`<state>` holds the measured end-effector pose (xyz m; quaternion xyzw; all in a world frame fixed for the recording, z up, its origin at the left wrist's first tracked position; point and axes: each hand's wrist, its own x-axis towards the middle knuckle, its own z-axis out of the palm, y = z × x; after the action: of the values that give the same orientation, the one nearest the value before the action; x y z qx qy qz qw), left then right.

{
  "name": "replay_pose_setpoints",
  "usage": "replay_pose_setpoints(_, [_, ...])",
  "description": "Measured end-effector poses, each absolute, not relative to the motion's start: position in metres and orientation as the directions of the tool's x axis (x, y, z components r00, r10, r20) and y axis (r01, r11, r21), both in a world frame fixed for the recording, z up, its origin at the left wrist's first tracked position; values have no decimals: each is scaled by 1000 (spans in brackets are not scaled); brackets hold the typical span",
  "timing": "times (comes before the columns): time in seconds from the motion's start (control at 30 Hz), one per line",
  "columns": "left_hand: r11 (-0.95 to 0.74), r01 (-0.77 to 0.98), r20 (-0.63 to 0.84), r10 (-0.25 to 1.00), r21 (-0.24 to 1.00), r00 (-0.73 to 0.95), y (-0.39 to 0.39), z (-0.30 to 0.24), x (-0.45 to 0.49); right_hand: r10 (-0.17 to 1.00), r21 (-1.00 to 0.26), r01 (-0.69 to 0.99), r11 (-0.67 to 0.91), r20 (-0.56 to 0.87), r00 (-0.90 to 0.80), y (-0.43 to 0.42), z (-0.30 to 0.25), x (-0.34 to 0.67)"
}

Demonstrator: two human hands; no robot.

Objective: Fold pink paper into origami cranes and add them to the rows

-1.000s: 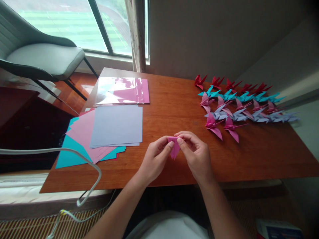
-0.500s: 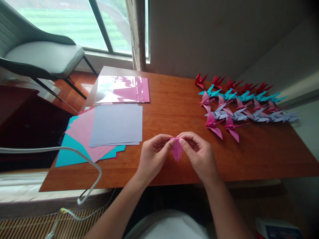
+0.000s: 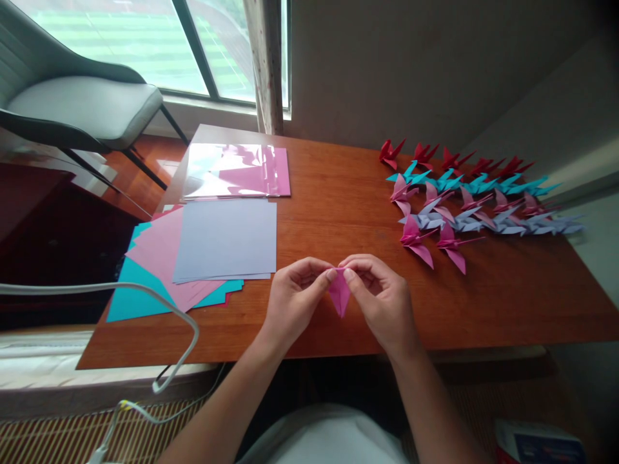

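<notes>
Your left hand (image 3: 294, 299) and right hand (image 3: 382, 303) meet above the near edge of the surface (image 3: 338, 200). Each is closed in a thumb-and-forefinger pinch on a top corner of the folded pink paper (image 3: 339, 298), which hangs point-down toward six o'clock, apparently just clear of the wood.

The hold is at the fingertips only. Pull the two corners apart unevenly and the thin sheet could tear at a crease, or the fold could skew. Loosen either pinch and the piece could slip toward the near edge and your lap. A wide swing of your right arm toward two o'clock could scatter the paper cranes (image 3: 478, 193), which look light and unanchored. The white cable (image 3: 159, 303) loops past the near left corner at eight o'clock, close enough for your left forearm to snag it.

The surface is reddish-brown wood. At ten o'clock lies a loose stack with a lavender sheet (image 3: 227, 240) on top of pink sheets (image 3: 159, 251) and teal sheets (image 3: 130, 299). Beyond it, at eleven o'clock, a glossy sleeve (image 3: 236, 171) holds more pink paper. The cranes stand in rows by colour: red farthest, then teal, pink and lavender, with two magenta ones nearest you. A window (image 3: 145, 45) and curtain (image 3: 265, 64) fill the far left above a grey chair (image 3: 82, 109), and a plain wall runs behind.
</notes>
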<state>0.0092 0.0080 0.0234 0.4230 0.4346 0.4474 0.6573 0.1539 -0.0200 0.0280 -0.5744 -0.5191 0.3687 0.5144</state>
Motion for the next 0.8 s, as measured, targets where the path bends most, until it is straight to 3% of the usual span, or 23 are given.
replay_pose_setpoints(0.4, [190, -163, -149, 960, 968, 235, 9, 27, 6, 997, -977, 213, 13, 27, 66, -17, 35, 159])
replay_pose_setpoints(0.53, [166, -124, -133, 961, 978, 244, 8, 27, 7, 998, -968, 245, 54, 62, 25, -15, 36, 162])
replay_pose_setpoints(0.8, [174, -168, -125, 955, 970, 269, 10, 23, 11, 976, -959, 274, 77, 128, 173, -16, 34, 157])
